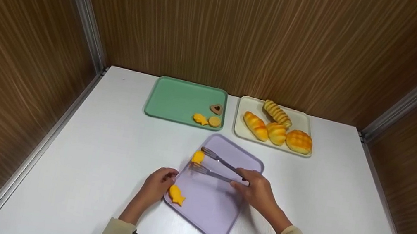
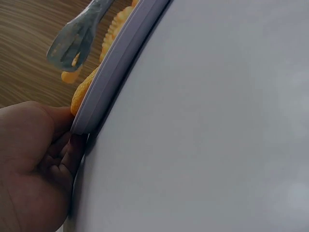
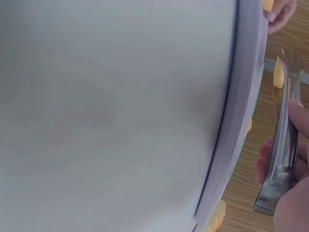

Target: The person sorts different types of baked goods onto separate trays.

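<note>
My left hand [image 1: 157,184] grips the left rim of a lilac tray [image 1: 210,213], thumb at the top edge and fingers curled below it in the left wrist view. A yellow fish-shaped cracker [image 1: 176,195] lies on the tray close beside that hand. Metal serving tongs [image 1: 226,165] are held in my right hand [image 1: 259,190] over the tray. Their slotted tips stand either side of a second yellow piece [image 1: 198,157] near the tray's upper left rim. In the right wrist view this piece [image 3: 278,73] shows between the tong tips.
A green tray [image 1: 177,99] at the back holds a heart-shaped cookie [image 1: 216,109], a round cookie [image 1: 214,121] and a yellow fish [image 1: 200,119]. Right of it, a cream tray [image 1: 247,103] carries several toy breads [image 1: 277,133]. Wood-grain panels [image 1: 222,27] enclose the white table [image 1: 94,149].
</note>
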`<control>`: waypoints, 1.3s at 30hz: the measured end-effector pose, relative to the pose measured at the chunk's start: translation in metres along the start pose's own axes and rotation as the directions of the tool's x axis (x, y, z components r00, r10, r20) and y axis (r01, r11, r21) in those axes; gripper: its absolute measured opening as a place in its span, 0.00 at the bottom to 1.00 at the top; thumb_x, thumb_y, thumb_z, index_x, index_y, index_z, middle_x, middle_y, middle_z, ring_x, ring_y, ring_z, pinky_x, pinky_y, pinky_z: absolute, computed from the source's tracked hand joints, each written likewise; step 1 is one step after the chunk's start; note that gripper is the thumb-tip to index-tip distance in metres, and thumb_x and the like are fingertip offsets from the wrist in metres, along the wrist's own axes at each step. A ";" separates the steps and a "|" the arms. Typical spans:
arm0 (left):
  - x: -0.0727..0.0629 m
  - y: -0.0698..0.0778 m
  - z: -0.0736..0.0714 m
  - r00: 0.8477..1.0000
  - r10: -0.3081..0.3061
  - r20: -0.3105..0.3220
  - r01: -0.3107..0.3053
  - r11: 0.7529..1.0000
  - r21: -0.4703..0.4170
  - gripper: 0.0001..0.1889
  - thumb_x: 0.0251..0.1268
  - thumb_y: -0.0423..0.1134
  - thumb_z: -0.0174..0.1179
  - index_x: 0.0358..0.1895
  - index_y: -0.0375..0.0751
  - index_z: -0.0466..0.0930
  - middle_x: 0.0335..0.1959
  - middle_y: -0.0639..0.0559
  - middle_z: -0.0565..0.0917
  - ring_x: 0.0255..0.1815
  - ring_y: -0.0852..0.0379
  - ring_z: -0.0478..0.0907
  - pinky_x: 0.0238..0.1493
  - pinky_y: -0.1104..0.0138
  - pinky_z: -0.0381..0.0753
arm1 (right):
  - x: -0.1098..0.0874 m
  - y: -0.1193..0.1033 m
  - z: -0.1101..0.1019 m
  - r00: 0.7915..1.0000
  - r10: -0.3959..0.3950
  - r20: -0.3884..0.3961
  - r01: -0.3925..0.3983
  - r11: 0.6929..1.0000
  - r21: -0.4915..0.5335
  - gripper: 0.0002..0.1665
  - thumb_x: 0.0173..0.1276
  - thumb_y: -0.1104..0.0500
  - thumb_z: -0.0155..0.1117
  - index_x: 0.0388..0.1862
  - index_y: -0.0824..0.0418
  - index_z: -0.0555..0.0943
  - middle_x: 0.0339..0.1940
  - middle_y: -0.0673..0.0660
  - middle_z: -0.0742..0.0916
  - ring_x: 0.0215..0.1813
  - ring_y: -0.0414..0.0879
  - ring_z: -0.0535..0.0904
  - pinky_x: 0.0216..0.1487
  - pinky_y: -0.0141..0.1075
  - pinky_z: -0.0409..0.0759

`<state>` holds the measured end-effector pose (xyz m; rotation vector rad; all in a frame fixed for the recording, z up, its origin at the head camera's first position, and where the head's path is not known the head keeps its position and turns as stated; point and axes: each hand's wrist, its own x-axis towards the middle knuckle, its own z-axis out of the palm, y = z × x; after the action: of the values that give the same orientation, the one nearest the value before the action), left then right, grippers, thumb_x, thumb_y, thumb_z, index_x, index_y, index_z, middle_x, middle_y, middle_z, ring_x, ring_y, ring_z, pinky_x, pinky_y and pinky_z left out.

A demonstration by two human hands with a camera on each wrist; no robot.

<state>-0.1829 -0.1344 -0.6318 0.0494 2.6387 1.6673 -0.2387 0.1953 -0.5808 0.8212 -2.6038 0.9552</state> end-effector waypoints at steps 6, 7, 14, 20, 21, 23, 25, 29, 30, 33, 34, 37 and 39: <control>0.000 -0.002 0.000 1.000 0.025 -0.002 -0.025 1.000 0.002 0.13 0.74 0.35 0.56 0.57 0.39 0.81 0.48 0.46 0.83 0.47 0.52 0.78 0.53 0.58 0.79 | 0.023 0.001 0.006 0.997 0.079 -0.007 -0.078 0.997 0.002 0.21 0.60 0.55 0.77 0.51 0.61 0.86 0.42 0.62 0.90 0.38 0.53 0.82 0.41 0.49 0.80; 0.000 -0.002 0.000 1.000 0.021 -0.002 -0.021 1.000 -0.002 0.13 0.75 0.35 0.56 0.57 0.39 0.81 0.48 0.46 0.83 0.47 0.52 0.78 0.53 0.58 0.79 | 0.027 0.001 0.007 0.996 0.086 -0.011 -0.086 0.996 0.006 0.21 0.60 0.55 0.77 0.51 0.62 0.86 0.41 0.62 0.90 0.38 0.54 0.82 0.42 0.50 0.80; 0.000 -0.003 0.000 1.000 0.011 0.003 -0.011 1.000 -0.013 0.13 0.75 0.35 0.56 0.57 0.39 0.81 0.49 0.45 0.83 0.48 0.52 0.78 0.54 0.56 0.78 | 0.056 0.000 0.015 0.974 0.226 -0.001 -0.226 0.974 0.004 0.23 0.63 0.52 0.74 0.55 0.62 0.85 0.40 0.63 0.89 0.42 0.56 0.82 0.49 0.52 0.78; -0.001 -0.003 0.000 1.000 0.024 0.006 -0.024 1.000 -0.013 0.13 0.75 0.35 0.56 0.57 0.39 0.81 0.49 0.45 0.83 0.48 0.52 0.78 0.52 0.57 0.78 | 0.079 -0.001 0.027 0.962 0.274 -0.022 -0.275 0.960 -0.050 0.22 0.63 0.49 0.75 0.52 0.59 0.86 0.34 0.60 0.87 0.39 0.53 0.80 0.43 0.49 0.76; -0.001 -0.003 0.000 1.000 0.025 0.006 -0.025 1.000 -0.013 0.13 0.75 0.35 0.56 0.57 0.39 0.81 0.49 0.45 0.83 0.48 0.52 0.78 0.52 0.57 0.78 | 0.083 -0.001 0.029 0.963 0.268 -0.027 -0.269 0.962 -0.053 0.20 0.63 0.50 0.75 0.49 0.59 0.86 0.32 0.58 0.86 0.37 0.52 0.78 0.41 0.48 0.75; -0.002 -0.003 0.000 1.000 0.027 0.003 -0.027 1.000 -0.009 0.13 0.75 0.35 0.56 0.57 0.38 0.81 0.49 0.45 0.83 0.47 0.52 0.78 0.52 0.57 0.78 | 0.091 -0.002 0.035 0.967 0.252 -0.032 -0.253 0.966 -0.044 0.18 0.63 0.51 0.75 0.46 0.61 0.86 0.28 0.57 0.83 0.34 0.53 0.75 0.39 0.47 0.72; -0.002 -0.002 0.000 1.000 0.017 0.001 -0.017 1.000 -0.010 0.13 0.75 0.35 0.56 0.57 0.39 0.81 0.49 0.45 0.83 0.47 0.52 0.78 0.52 0.58 0.79 | 0.099 -0.003 0.042 0.968 0.250 -0.037 -0.251 0.967 -0.047 0.18 0.63 0.52 0.75 0.45 0.62 0.86 0.26 0.56 0.82 0.33 0.52 0.74 0.37 0.47 0.72; -0.002 -0.002 -0.001 1.000 0.012 0.003 -0.012 1.000 -0.014 0.14 0.75 0.35 0.56 0.58 0.39 0.81 0.49 0.46 0.83 0.48 0.52 0.78 0.52 0.57 0.79 | 0.115 -0.008 0.055 0.967 0.250 -0.049 -0.252 0.966 -0.054 0.19 0.63 0.51 0.75 0.46 0.63 0.86 0.32 0.58 0.87 0.36 0.54 0.80 0.41 0.49 0.77; -0.002 -0.001 -0.001 1.000 0.006 0.006 -0.006 1.000 -0.019 0.14 0.75 0.36 0.55 0.58 0.40 0.81 0.50 0.46 0.82 0.48 0.52 0.78 0.53 0.57 0.79 | 0.118 -0.009 0.058 0.967 0.251 -0.052 -0.254 0.966 -0.057 0.19 0.63 0.51 0.75 0.46 0.63 0.86 0.33 0.59 0.88 0.37 0.55 0.81 0.42 0.50 0.78; -0.001 -0.002 -0.001 1.000 0.000 0.010 0.000 1.000 -0.024 0.14 0.75 0.36 0.55 0.59 0.40 0.81 0.50 0.46 0.82 0.49 0.52 0.78 0.53 0.57 0.79 | 0.127 -0.013 0.068 0.964 0.262 -0.044 -0.265 0.963 -0.057 0.19 0.63 0.52 0.75 0.48 0.64 0.87 0.38 0.62 0.90 0.42 0.57 0.85 0.47 0.52 0.79; -0.001 -0.002 -0.001 1.000 0.002 0.012 -0.002 1.000 -0.023 0.14 0.76 0.36 0.55 0.59 0.40 0.80 0.50 0.46 0.82 0.49 0.52 0.78 0.53 0.57 0.78 | 0.130 -0.014 0.071 0.962 0.269 -0.043 -0.271 0.961 -0.055 0.19 0.64 0.53 0.74 0.48 0.64 0.87 0.40 0.62 0.90 0.44 0.58 0.85 0.48 0.52 0.79; -0.001 -0.002 0.000 1.000 0.003 0.012 -0.003 1.000 -0.023 0.14 0.76 0.36 0.55 0.59 0.40 0.80 0.50 0.46 0.82 0.49 0.52 0.78 0.53 0.57 0.78 | 0.138 -0.017 0.078 0.955 0.293 -0.039 -0.295 0.954 -0.057 0.21 0.65 0.52 0.74 0.51 0.63 0.87 0.43 0.62 0.90 0.46 0.57 0.85 0.51 0.51 0.80; 0.000 -0.001 0.000 1.000 0.001 0.013 -0.001 1.000 -0.027 0.14 0.76 0.36 0.55 0.59 0.40 0.80 0.50 0.46 0.82 0.49 0.52 0.78 0.53 0.57 0.78 | 0.143 -0.018 0.083 0.949 0.313 -0.039 -0.315 0.947 -0.059 0.21 0.65 0.51 0.73 0.51 0.63 0.87 0.42 0.62 0.90 0.46 0.57 0.85 0.51 0.50 0.80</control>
<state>-0.1826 -0.1346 -0.6332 0.0610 2.6070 1.6965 -0.3475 0.0698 -0.5759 0.3769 -2.7754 0.9449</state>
